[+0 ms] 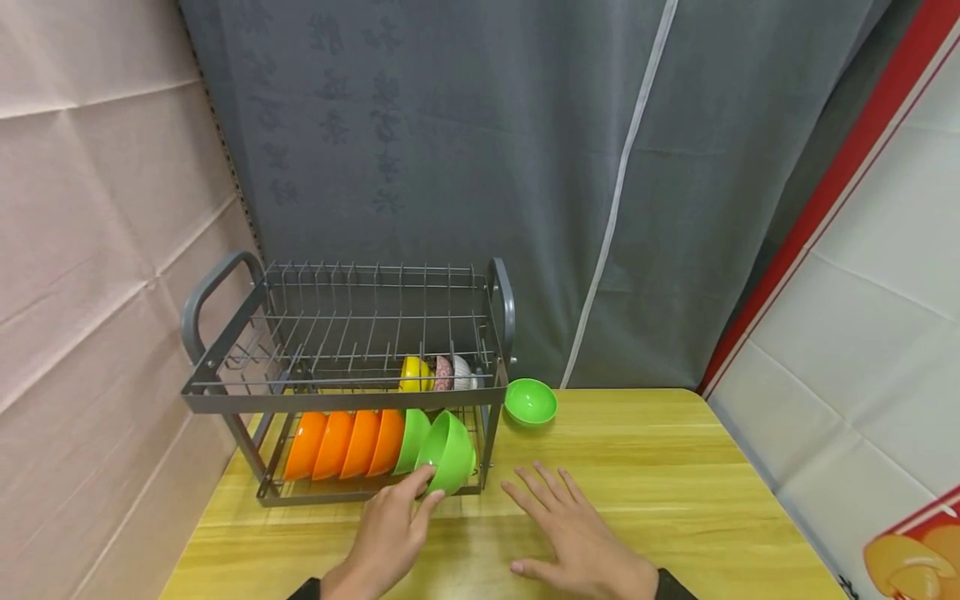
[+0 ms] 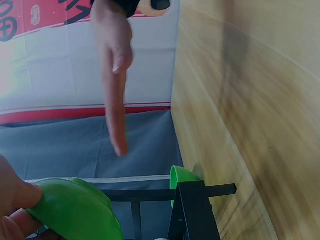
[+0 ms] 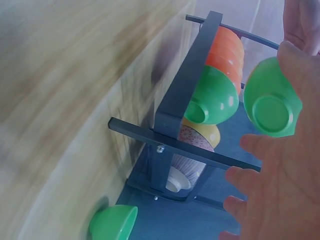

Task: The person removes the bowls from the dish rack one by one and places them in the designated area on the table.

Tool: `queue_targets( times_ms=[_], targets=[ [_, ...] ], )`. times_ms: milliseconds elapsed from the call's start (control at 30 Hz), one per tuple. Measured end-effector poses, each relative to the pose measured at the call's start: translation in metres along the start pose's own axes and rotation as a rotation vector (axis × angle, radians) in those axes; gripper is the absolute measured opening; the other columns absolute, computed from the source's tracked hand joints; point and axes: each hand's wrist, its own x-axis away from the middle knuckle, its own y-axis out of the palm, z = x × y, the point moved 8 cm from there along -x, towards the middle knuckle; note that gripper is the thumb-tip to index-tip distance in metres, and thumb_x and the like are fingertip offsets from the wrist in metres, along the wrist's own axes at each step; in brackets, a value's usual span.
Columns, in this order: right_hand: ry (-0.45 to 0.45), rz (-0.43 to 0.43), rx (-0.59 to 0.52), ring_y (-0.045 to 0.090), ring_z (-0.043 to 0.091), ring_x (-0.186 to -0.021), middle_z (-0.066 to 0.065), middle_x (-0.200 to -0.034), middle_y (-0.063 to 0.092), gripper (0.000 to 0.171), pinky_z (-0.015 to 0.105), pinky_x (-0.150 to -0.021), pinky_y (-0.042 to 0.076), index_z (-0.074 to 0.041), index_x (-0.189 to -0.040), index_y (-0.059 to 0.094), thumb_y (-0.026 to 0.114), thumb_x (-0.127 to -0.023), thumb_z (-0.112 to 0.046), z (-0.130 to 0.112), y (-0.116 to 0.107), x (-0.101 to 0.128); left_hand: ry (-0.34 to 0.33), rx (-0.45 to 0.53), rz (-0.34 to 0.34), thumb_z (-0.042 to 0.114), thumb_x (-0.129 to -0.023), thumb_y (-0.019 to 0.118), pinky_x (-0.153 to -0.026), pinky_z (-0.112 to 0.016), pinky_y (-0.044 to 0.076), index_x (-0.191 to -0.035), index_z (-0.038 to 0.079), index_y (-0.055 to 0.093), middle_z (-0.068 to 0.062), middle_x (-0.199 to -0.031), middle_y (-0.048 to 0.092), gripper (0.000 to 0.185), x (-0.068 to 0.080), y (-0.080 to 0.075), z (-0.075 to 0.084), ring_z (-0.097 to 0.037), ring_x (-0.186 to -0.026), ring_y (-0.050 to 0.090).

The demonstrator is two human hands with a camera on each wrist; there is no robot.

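Note:
My left hand [image 1: 390,525] pinches the rim of a green bowl [image 1: 452,454] between thumb and fingers. The held bowl is tilted and sits in front of the lower tier of a grey two-tier dish rack [image 1: 337,403]. Beside it in that tier stands another green bowl [image 3: 215,95], at the end of a row of several orange bowls [image 1: 347,444]. My right hand [image 1: 573,533], fingers spread and straight, hovers over the table to the right of the rack with nothing in it. In the right wrist view the held bowl's round base shows.
A third green bowl [image 1: 530,402] stands upright on the wooden table [image 1: 660,492], close to the rack's right end. Behind the lower row are a yellow bowl [image 1: 415,374], a pink patterned bowl [image 1: 443,373] and a white one [image 1: 462,373]. A grey curtain [image 1: 420,167] hangs behind.

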Motion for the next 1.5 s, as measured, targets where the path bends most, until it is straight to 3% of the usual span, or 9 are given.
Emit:
queue_targets(
  times_ms=[167, 433, 600, 667, 733, 833, 900, 1167, 1500],
  targets=[
    [-0.004, -0.004, -0.003, 0.038, 0.033, -0.150, 0.007, -0.164, 0.037, 0.089, 0.027, -0.125, -0.022, -0.024, -0.159, 0.034, 0.052, -0.089, -0.076, 0.002, -0.004, -0.004, 0.077, -0.081, 0.010, 0.013, -0.092, 0.070, -0.084, -0.046, 0.061, -0.120, 0.009, 0.070, -0.010, -0.113, 0.077, 0.028, 0.006, 0.002, 0.005, -0.025, -0.098, 0.074],
    [-0.018, 0.008, -0.001, 0.039, 0.035, -0.149, 0.007, -0.164, 0.036, 0.091, 0.028, -0.126, -0.020, -0.026, -0.160, 0.030, 0.053, -0.088, -0.076, 0.006, -0.012, -0.007, 0.225, -0.123, 0.052, 0.010, -0.086, 0.074, -0.083, -0.038, 0.060, -0.112, 0.011, 0.073, -0.001, -0.102, 0.078, 0.026, 0.015, 0.005, 0.011, -0.013, -0.090, 0.071],
    [-0.048, 0.035, -0.010, 0.040, 0.038, -0.148, 0.009, -0.163, 0.038, 0.091, 0.025, -0.126, -0.017, -0.024, -0.160, 0.032, 0.053, -0.089, -0.075, 0.007, -0.020, -0.013, 0.356, -0.158, 0.100, 0.010, -0.080, 0.077, -0.073, -0.028, 0.056, -0.106, 0.012, 0.075, 0.006, -0.089, 0.075, 0.025, 0.022, 0.006, 0.013, -0.005, -0.079, 0.064],
    [-0.053, 0.039, -0.018, 0.040, 0.038, -0.148, 0.008, -0.164, 0.037, 0.090, 0.027, -0.128, -0.009, -0.024, -0.160, 0.033, 0.053, -0.089, -0.075, 0.007, -0.023, -0.016, 0.411, -0.185, 0.106, 0.011, -0.079, 0.078, -0.070, -0.025, 0.053, -0.104, 0.013, 0.076, 0.007, -0.085, 0.074, 0.025, 0.024, 0.007, 0.013, -0.004, -0.076, 0.062],
    [-0.058, 0.038, -0.025, 0.039, 0.037, -0.148, 0.007, -0.164, 0.036, 0.090, 0.035, -0.130, 0.006, -0.024, -0.160, 0.033, 0.053, -0.089, -0.075, 0.006, -0.026, -0.018, 0.448, -0.207, 0.098, 0.011, -0.078, 0.078, -0.069, -0.023, 0.052, -0.103, 0.013, 0.077, 0.008, -0.084, 0.073, 0.025, 0.026, 0.009, 0.013, -0.004, -0.076, 0.060],
    [-0.060, 0.027, -0.040, 0.038, 0.036, -0.150, 0.005, -0.166, 0.034, 0.090, 0.048, -0.122, 0.029, -0.026, -0.161, 0.030, 0.053, -0.089, -0.075, 0.005, -0.029, -0.023, 0.481, -0.228, 0.069, 0.011, -0.077, 0.079, -0.069, -0.022, 0.050, -0.103, 0.015, 0.077, 0.007, -0.085, 0.074, 0.026, 0.028, 0.012, 0.012, -0.004, -0.077, 0.060],
    [-0.064, 0.017, -0.037, 0.036, 0.035, -0.151, 0.004, -0.167, 0.032, 0.090, 0.053, -0.118, 0.036, -0.027, -0.161, 0.029, 0.053, -0.089, -0.075, 0.002, -0.031, -0.025, 0.499, -0.230, 0.055, 0.010, -0.076, 0.079, -0.069, -0.021, 0.049, -0.104, 0.015, 0.077, 0.008, -0.087, 0.075, 0.028, 0.029, 0.013, 0.012, -0.004, -0.078, 0.060],
    [-0.100, -0.014, -0.021, 0.030, 0.030, -0.154, 0.004, -0.167, 0.032, 0.090, 0.051, -0.120, 0.027, -0.029, -0.162, 0.025, 0.049, -0.090, -0.077, -0.010, -0.036, -0.036, 0.528, -0.233, 0.002, 0.011, -0.075, 0.079, -0.070, -0.017, 0.044, -0.103, 0.019, 0.077, 0.009, -0.090, 0.076, 0.029, 0.031, 0.016, 0.011, -0.004, -0.082, 0.060],
    [-0.187, -0.019, -0.033, 0.032, 0.031, -0.154, 0.001, -0.168, 0.030, 0.091, 0.052, -0.121, 0.030, -0.026, -0.161, 0.027, 0.048, -0.090, -0.078, -0.027, -0.037, -0.044, 0.578, -0.201, -0.070, 0.009, -0.074, 0.078, -0.070, -0.010, 0.035, -0.102, 0.022, 0.076, 0.016, -0.082, 0.070, 0.031, 0.035, 0.022, 0.014, 0.002, -0.080, 0.052]
  ],
)
